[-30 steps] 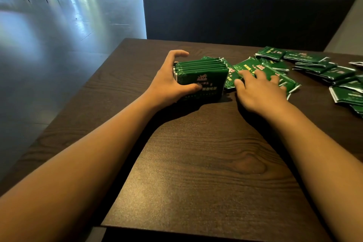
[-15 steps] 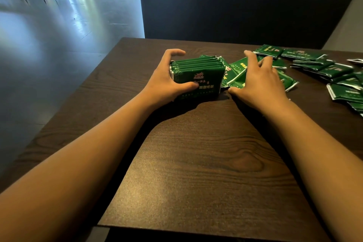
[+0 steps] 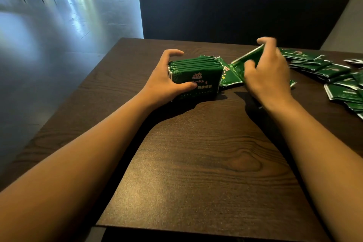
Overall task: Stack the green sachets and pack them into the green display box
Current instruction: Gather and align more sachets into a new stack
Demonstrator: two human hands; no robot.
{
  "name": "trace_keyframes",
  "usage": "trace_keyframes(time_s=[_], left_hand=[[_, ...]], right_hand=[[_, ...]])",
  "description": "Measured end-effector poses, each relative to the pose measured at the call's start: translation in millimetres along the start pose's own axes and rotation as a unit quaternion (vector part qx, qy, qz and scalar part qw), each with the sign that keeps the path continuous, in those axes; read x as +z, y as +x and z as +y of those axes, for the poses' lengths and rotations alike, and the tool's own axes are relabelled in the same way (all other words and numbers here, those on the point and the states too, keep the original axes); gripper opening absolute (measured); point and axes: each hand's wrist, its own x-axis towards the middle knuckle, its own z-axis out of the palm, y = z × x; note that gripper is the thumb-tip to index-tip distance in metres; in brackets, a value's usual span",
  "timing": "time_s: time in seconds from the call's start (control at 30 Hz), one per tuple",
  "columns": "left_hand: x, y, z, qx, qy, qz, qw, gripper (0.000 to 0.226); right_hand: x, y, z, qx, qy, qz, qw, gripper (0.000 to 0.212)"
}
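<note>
Left hand [image 3: 167,82] grips the stack of sachets [image 3: 195,76] standing on edge on the table [image 3: 196,163], thumb across the printed front face, fingers curled round the far side, stack upright and tight. Right hand [image 3: 269,78] just right of the stack, raised off the table, pinching one sachet [image 3: 248,59] between thumb and fingers; sachet tilted, its left end lower and its right end up by the fingertips, hand a bit blurred. A flat sachet [image 3: 228,76] lies on the table between the stack and the right hand, touching or very near the stack's right side. Loose sachets [image 3: 322,68] scattered flat and overlapping toward the table's far right edge, well apart from the stack. Display box not in view; dark bench back [image 3: 235,10] behind the table, shiny floor [image 3: 59,35] to the left
</note>
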Motion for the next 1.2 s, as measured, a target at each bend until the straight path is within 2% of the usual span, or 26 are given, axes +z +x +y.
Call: trace_keyframes(time_s=[0.07, 0.13, 0.2, 0.27, 0.33, 0.43, 0.53, 0.83, 0.97, 1.03, 1.1, 1.2], left_hand=[[0.1, 0.3, -0.8, 0.001, 0.003, 0.003, 1.0, 0.077], [-0.7, 1.2, -1.6, 0.004, 0.0, 0.0, 1.0, 0.078], [-0.8, 0.9, -2.6, 0.004, -0.003, -0.005, 1.0, 0.079], [0.4, 0.6, -2.3, -0.003, -0.002, -0.008, 1.0, 0.078], [0.8, 0.3, 7.3, -0.003, -0.005, -0.011, 1.0, 0.078], [3.9, -4.6, 29.8, -0.003, -0.005, -0.013, 1.0, 0.078], [4.1, -5.0, 28.7, -0.005, -0.016, -0.022, 1.0, 0.08], [3.8, -6.6, 33.4, 0.0, -0.033, -0.05, 0.998, 0.096], [5.0, -6.5, 29.5, 0.013, -0.018, -0.049, 0.999, 0.088], [4.5, -6.5, 27.9, 0.018, -0.015, -0.048, 0.999, 0.083], [3.7, -7.4, 28.8, 0.021, -0.024, -0.048, 0.998, 0.082], [4.9, -6.1, 29.9, 0.023, -0.036, -0.057, 0.997, 0.08]], right_hand=[[-7.0, 1.4, -4.4, 0.012, 0.103, 0.065, 0.992, 0.035], [-11.7, -0.2, -8.5, -0.019, 0.194, 0.112, 0.974, 0.027], [-10.6, -6.8, -14.4, -0.068, 0.23, 0.125, 0.963, 0.024], [-8.6, -12.8, -21.7, -0.109, 0.244, 0.104, 0.958, 0.024], [-16.3, -16.4, -31.9, -0.145, 0.226, 0.063, 0.961, 0.021], [-29.9, -20.7, -35.3, -0.216, 0.109, -0.003, 0.97, 0.018], [-21.7, -21.4, -33.0, -0.245, 0.003, -0.049, 0.968, 0.027], [-16.7, -27.7, -40.7, -0.293, 0.039, -0.079, 0.952, 0.027], [-12.2, -33.4, -48.8, -0.292, 0.068, -0.071, 0.951, 0.026], [-13.1, -32.8, -48.9, -0.281, 0.057, -0.024, 0.958, 0.027], [-15.0, -30.7, -47.9, -0.233, 0.054, 0.008, 0.971, 0.034], [-13.8, -28.0, -39.1, -0.141, 0.099, -0.061, 0.983, 0.049]])
